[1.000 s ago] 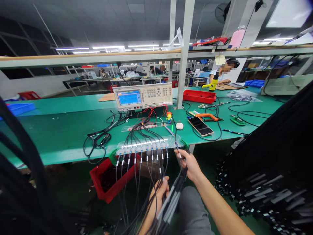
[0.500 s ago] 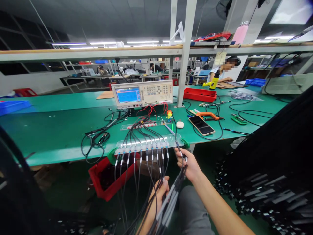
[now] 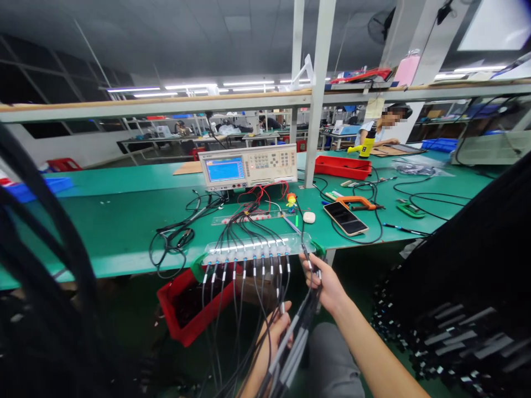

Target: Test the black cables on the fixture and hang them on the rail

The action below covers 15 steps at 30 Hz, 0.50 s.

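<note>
Black, grey-sleeved cables (image 3: 295,349) are being held: curled right hand (image 3: 327,284) grips some by the clear plastic strip (image 3: 295,243), left hand (image 3: 276,331), lower centre, pinches one — moving either calls for separated strands.

Ceiling: dark grey (image 3: 166,44), rows of lit tube lights (image 3: 249,84).
Windows: dark panes (image 3: 41,61), left side.
Wall: whitish (image 3: 87,146), below windows.
Worktop: green (image 3: 108,221), wide; grey upright post (image 3: 317,110) at far side, long shelf (image 3: 166,104) above.
Beyond far edge: rows of benches (image 3: 174,139); red stool (image 3: 62,165) left.
Right: pale column (image 3: 435,50), fan (image 3: 378,25), bright panel (image 3: 495,25).
Floor: dark green (image 3: 357,271), below near edge.
</note>
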Each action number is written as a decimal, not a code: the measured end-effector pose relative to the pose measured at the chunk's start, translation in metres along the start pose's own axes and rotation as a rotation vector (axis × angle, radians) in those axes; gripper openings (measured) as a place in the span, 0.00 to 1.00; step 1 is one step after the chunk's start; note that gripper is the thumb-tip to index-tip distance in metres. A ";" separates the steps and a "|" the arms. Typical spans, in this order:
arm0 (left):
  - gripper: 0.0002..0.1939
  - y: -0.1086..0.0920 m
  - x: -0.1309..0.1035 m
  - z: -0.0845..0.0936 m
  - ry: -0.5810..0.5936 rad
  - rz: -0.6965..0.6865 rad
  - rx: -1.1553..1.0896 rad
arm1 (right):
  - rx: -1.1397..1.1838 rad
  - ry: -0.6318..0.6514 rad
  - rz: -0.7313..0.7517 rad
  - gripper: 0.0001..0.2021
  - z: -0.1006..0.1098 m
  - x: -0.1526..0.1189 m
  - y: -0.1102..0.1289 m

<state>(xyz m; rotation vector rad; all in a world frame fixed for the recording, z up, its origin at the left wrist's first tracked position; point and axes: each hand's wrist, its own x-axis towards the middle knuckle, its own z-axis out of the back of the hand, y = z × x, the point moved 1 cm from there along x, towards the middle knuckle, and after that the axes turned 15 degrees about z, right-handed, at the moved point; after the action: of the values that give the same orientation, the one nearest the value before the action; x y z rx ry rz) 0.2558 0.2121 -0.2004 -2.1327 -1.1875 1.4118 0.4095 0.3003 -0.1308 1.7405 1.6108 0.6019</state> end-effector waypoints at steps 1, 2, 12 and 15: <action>0.28 0.001 0.000 0.001 -0.002 0.004 -0.005 | -0.004 -0.007 0.002 0.14 0.001 0.000 0.000; 0.28 0.001 0.000 0.001 -0.006 0.005 -0.009 | -0.013 -0.017 0.000 0.15 0.002 0.001 -0.001; 0.26 0.009 0.000 0.000 -0.095 -0.023 -0.017 | -0.154 -0.051 0.023 0.16 0.002 0.005 -0.001; 0.24 0.007 0.000 0.001 -0.105 -0.031 -0.032 | -0.211 -0.067 0.034 0.18 0.000 0.006 0.000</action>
<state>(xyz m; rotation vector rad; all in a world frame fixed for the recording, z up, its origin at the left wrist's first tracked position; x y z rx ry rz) 0.2586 0.2071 -0.2052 -2.0743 -1.2835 1.5173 0.4106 0.3062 -0.1314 1.6184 1.4203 0.6962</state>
